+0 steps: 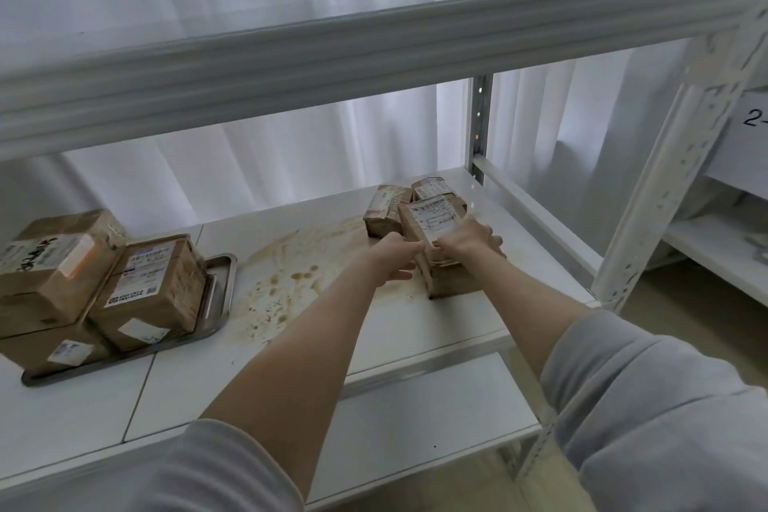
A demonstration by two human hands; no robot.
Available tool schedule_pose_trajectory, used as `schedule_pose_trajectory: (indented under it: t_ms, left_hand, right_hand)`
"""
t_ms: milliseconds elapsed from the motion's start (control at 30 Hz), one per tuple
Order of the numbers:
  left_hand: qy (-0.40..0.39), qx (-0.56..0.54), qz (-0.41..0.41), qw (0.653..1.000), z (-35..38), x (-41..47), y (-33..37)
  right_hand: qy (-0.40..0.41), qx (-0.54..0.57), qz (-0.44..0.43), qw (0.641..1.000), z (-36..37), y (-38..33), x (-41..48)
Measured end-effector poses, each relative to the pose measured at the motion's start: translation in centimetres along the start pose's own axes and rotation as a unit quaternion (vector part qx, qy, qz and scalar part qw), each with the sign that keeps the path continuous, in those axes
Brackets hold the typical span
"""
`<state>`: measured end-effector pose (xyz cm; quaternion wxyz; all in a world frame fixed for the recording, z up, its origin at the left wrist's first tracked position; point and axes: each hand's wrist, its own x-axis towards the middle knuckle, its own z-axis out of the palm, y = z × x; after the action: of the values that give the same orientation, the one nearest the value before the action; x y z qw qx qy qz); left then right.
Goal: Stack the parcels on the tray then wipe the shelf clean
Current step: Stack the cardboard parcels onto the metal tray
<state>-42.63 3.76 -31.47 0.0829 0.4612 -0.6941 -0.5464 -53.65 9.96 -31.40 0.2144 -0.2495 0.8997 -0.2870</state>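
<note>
- Parcel (436, 220) stands tilted at the right end of the shelf (415, 328). The left hand (395, 258) clasps its near-left edge and the right hand (469, 239) curls over its labelled face.
- Best lifted clear of the two rear parcels (386, 208), then carried over the brown stain (291, 262) to the tray (220, 274).
- Fingertips behind it are hidden, and the tray's left end is cut off.

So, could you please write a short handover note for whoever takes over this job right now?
Hands: left hand and right hand both grip the front parcel at the right end of the shelf.
Tray, at the left: stacked parcels on it.
Behind the gripped one: two more parcels.
Done: part of the stacking.
Left: move these three to the tray, then wipe the brown stains mid-shelf. No cloth in view.
</note>
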Motion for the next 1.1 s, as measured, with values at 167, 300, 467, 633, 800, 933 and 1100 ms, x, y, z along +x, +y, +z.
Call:
schedule_pose_trajectory:
  t_ms: [167,300,467,633,800,933,1100]
  left_hand:
    - [0.045,0.017,-0.019,0.999,-1.4,-0.5,-1.0]
    - [0.063,0.011,-0.036,0.997,-4.0,-1.7,-2.7]
    - [0.117,0.009,-0.052,0.992,-8.0,-3.0,-5.0]
    - [0.16,-0.06,-0.028,0.985,-12.4,-3.7,-7.1]
    - [0.227,-0.113,0.054,0.966,-15.9,-3.6,-7.6]
    - [0.312,-0.075,0.049,0.946,-18.4,-2.9,-8.5]
    - [0.325,-0.065,0.028,0.943,-20.3,-2.4,-9.5]
  right_hand:
    - [-0.017,0.021,-0.028,0.999,1.0,-0.4,-0.4]
    - [-0.064,0.047,-0.067,0.995,2.6,-1.8,-1.2]
    - [-0.094,0.081,-0.076,0.989,5.7,-4.7,-2.6]
    - [-0.128,0.125,-0.076,0.981,9.0,-7.8,-3.6]
    - [-0.141,0.222,-0.031,0.964,10.9,-10.5,-3.7]
    - [-0.146,0.286,0.019,0.947,12.6,-11.9,-3.5]
    - [-0.159,0.342,0.072,0.923,13.1,-12.2,-4.0]
